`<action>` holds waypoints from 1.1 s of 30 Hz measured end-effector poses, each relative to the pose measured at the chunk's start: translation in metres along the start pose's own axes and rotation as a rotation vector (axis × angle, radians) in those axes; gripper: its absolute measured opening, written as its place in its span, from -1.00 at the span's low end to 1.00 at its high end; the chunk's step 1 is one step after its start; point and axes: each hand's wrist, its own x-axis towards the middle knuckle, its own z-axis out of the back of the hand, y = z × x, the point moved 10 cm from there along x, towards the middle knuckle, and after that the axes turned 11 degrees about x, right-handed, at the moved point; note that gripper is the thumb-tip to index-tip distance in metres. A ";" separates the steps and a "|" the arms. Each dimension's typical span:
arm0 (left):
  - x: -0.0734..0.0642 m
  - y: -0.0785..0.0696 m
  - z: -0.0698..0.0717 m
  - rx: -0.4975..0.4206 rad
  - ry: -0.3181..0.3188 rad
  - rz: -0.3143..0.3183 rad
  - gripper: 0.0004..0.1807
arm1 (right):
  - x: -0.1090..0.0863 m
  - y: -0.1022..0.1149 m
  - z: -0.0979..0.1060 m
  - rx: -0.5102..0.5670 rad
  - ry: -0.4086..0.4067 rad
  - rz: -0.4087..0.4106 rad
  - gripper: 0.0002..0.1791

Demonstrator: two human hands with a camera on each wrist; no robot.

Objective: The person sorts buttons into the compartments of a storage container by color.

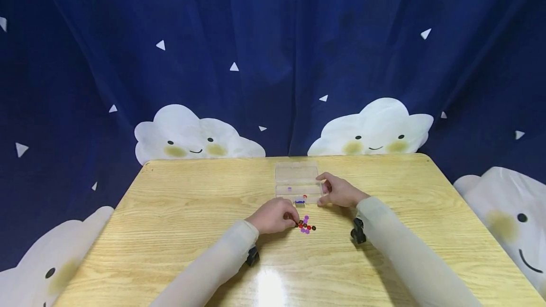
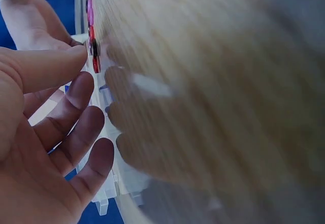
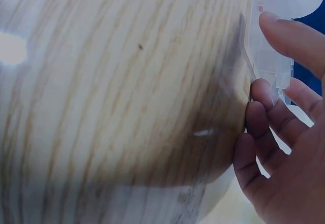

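A clear plastic box [image 1: 296, 173] lies with its lid folded back near the far edge of the table. Inside are a few small purple, red and blue bits. My right hand [image 1: 340, 192] holds its right end, thumb at the near corner and fingers farther back; the box wall [image 3: 274, 51] shows beside those fingertips. In front of the box lies a loose group of small round discs [image 1: 306, 218] in purple, red and black. My left hand [image 1: 275, 215] is at the group's left side, fingers loosely bent, with a gap between thumb and forefinger in the left wrist view.
The wooden table [image 1: 192, 188] reaches back to a dark blue curtain [image 1: 264, 51] with white triangles and smiling clouds. A black wrist device [image 1: 358, 231] hangs under the right sleeve, another [image 1: 252, 256] under the left.
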 end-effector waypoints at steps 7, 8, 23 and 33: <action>0.003 -0.004 -0.002 0.095 0.012 -0.022 -0.87 | 0.000 0.000 0.000 -0.001 0.007 -0.014 -0.21; 0.003 -0.005 -0.002 0.105 0.010 -0.025 -0.87 | 0.000 0.000 0.000 -0.001 0.005 -0.021 -0.21; 0.006 -0.005 -0.001 0.165 -0.009 -0.005 -0.89 | 0.000 0.000 0.000 0.008 -0.002 -0.012 -0.23; 0.007 -0.005 -0.003 0.190 0.003 0.010 -0.92 | 0.002 -0.004 0.001 0.014 0.001 -0.025 -0.22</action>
